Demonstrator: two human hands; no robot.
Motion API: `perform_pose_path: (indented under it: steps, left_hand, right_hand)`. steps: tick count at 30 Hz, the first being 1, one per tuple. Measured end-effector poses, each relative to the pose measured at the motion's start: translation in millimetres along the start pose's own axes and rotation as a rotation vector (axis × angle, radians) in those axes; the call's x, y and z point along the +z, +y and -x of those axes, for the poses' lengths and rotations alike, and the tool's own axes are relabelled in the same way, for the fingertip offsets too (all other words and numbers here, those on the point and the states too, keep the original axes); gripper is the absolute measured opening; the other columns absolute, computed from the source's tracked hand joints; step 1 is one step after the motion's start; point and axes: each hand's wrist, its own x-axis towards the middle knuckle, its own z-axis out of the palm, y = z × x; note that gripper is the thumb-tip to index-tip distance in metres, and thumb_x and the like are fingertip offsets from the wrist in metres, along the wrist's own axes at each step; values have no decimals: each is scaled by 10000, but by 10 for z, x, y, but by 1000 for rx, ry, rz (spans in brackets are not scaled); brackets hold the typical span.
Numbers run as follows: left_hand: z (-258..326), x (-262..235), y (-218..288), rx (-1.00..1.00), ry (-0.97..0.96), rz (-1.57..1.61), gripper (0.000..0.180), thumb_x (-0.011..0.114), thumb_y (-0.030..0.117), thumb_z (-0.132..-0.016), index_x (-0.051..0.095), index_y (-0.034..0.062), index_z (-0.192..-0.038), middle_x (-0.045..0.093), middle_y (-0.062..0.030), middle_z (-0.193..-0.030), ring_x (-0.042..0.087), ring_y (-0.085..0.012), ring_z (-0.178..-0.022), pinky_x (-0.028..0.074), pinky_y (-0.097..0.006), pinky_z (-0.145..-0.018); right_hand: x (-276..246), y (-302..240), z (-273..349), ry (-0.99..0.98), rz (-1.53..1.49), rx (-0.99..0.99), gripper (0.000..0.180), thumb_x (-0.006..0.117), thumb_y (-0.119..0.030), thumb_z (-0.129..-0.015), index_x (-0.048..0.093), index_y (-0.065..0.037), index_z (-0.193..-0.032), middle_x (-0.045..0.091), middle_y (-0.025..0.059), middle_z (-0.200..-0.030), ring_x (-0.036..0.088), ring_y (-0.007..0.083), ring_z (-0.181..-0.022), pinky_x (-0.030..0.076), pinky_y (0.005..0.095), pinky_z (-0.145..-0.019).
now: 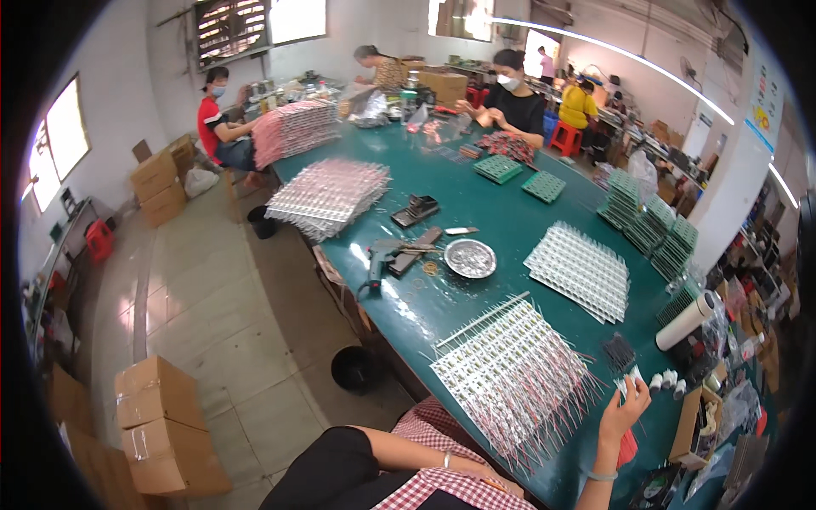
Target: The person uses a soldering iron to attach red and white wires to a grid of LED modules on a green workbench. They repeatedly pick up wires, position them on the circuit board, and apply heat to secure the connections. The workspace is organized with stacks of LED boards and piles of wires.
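1. The fingers (pixel 627 393) of the right hand (pixel 623 410) were curled and pinched around a small white piece, raised above the far right edge of the green table (pixel 476 204); what exactly the piece was could not be told at this size.
2. The left hand (pixel 486 473) rested low at the near table edge, fingers lying flat and loose, holding nothing that could be seen.
3. The stack of wired strips (pixel 510 374) lay just in front of both hands, its red and white leads all fanned toward the person, probably so each strip could be taken from the top in turn.
4. A small black comb-like bundle (pixel 619 350) sat just beside the right hand, near a white roll (pixel 685 321) and a row of about five small white caps (pixel 668 381), all within easy reach.
5. Four stacks of wired strips were on the table in all: the near one, one to the right (pixel 580 270), one mid-left (pixel 330 197), one pinkish at the far end (pixel 293 129).
6. One round metal dish (pixel 470 257) and one glue gun (pixel 378 265) lay in the middle, seemingly shared.
7. Two flat green trays (pixel 520 177) lay further up; taller green stacks (pixel 653 223) stood along the right edge.
8. At least five other people sat or stood about the room beyond.
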Motion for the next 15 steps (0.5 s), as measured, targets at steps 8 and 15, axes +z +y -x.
perform_pose_path:
  steps: [8,15]
  left_hand:
    - [442,-143,-2,17,180,108,330,577,210,-928,629,-62,-1108,693,-212,-1025,666,-307,-970,519,-404,-844]
    - [1227,-258,256,192,416,301,325,593,196,-944,629,-64,-1135,700,-191,-1028,666,-272,-966,522,-376,-856]
  right_hand:
    - [93,52,126,-47,0,8,361,616,54,-832,635,11,-1190,509,182,-1247,465,366,-1209,390,463,-1011]
    - [296,290,217,-95,-27,-12,370,623,66,-800,644,13,-1165,537,179,-1208,512,346,-1166,399,440,-1010]
